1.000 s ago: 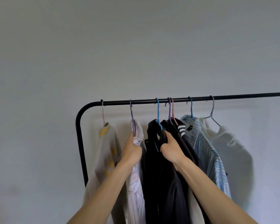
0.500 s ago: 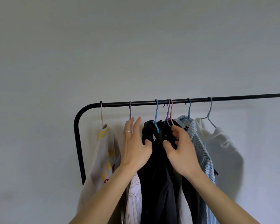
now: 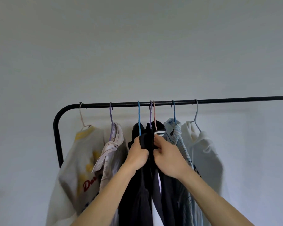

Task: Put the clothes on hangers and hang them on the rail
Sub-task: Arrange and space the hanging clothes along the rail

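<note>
Your left hand (image 3: 137, 156) and right hand (image 3: 167, 158) grip the black garment (image 3: 142, 193); at eight o'clock, cream sweatshirt (image 3: 75, 160) lettering possibly reads "Da".

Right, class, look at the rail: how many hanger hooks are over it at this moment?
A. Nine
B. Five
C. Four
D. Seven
D. Seven hooks sit on the black rail: a pale one, a purple one, a blue one, a purple and pink pair close together, another blue one and a grey-blue one.
</note>
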